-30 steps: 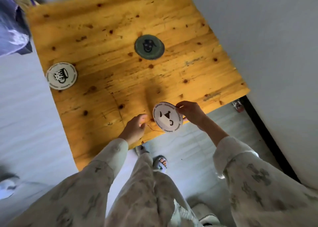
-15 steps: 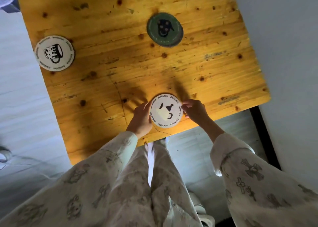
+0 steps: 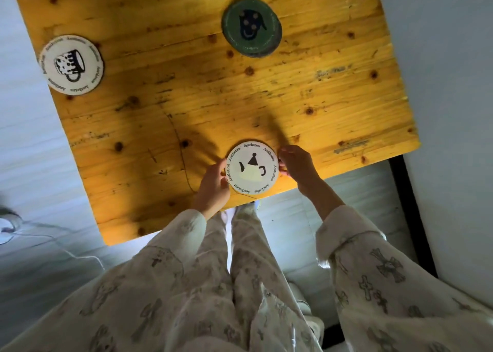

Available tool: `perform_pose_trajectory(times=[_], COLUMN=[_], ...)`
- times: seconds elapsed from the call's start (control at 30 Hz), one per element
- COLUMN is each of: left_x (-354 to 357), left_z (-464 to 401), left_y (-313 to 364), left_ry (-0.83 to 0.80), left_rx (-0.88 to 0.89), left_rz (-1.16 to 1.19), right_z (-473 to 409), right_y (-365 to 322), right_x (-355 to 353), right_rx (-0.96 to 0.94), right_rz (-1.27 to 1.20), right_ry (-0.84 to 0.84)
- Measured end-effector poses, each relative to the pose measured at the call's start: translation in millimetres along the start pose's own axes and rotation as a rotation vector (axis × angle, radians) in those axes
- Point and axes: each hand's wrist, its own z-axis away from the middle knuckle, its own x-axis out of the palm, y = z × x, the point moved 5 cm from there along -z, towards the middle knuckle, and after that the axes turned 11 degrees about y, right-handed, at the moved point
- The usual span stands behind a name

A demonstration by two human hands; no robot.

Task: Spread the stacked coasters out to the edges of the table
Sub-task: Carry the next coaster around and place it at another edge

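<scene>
Left hand (image 3: 213,185) fingertips pinch the left rim of the teapot coaster (image 3: 252,167); fingers curled together, thumb side against the rim. Right hand (image 3: 296,165) fingers bent and close together, tips touching the coaster's right rim. Both hands hold the same coaster from opposite sides. Cannot tell if the coaster lies flat on the wood or is slightly lifted. It sits at the near edge of the table (image 3: 333,111), about mid-width, white with a teapot drawing and ring of text.

Mug coaster (image 3: 71,65), white, lies flat at the table's left edge, well apart from the hands. Green stack (image 3: 251,26) lies flat toward the far middle, a second disc edge showing beneath the top one; dark face drawing on top. Count in the stack cannot be told.

Table is yellow knotty wood, hand shadows falling across the centre. Patterned pale sleeves (image 3: 354,242) and trousers fill the lower frame. White wall (image 3: 453,58) on the right, pale floor on the left with a white cable (image 3: 53,238).
</scene>
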Motion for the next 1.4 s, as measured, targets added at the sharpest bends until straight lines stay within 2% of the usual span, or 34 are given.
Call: perform_pose_trajectory(times=[0.13, 0.23, 0.33, 0.47, 0.73, 1.4], left_x=[-5.3, 2.8, 13.2, 18.8, 23.4, 26.8], left_z=[-10.4, -21.0, -20.9, -10.2, 2.3, 2.3], left_y=[4.1, 13.1, 17.4, 14.3, 12.9, 13.8], left_ry=[0.074, -0.008, -0.056, -0.018, -0.017, -0.035], left_rx=[-0.046, -0.037, -0.049, -0.073, -0.084, -0.095], left_rz=[-0.037, -0.093, -0.117, -0.1, -0.069, -0.049], right_z=[-1.4, 2.9, 6.7, 4.0, 1.4, 2.2], right_y=[3.1, 10.7, 10.9, 8.9, 3.9, 4.7], right_x=[-4.9, -0.1, 3.5, 1.9, -2.1, -7.6], right_rx=[-0.091, -0.083, -0.067, -0.072, -0.134, -0.159], right_rz=[0.094, 0.161, 0.119, 0.073, 0.158, 0.198], right_ry=[0.006, -0.035, -0.028, -0.025, -0.073, -0.069])
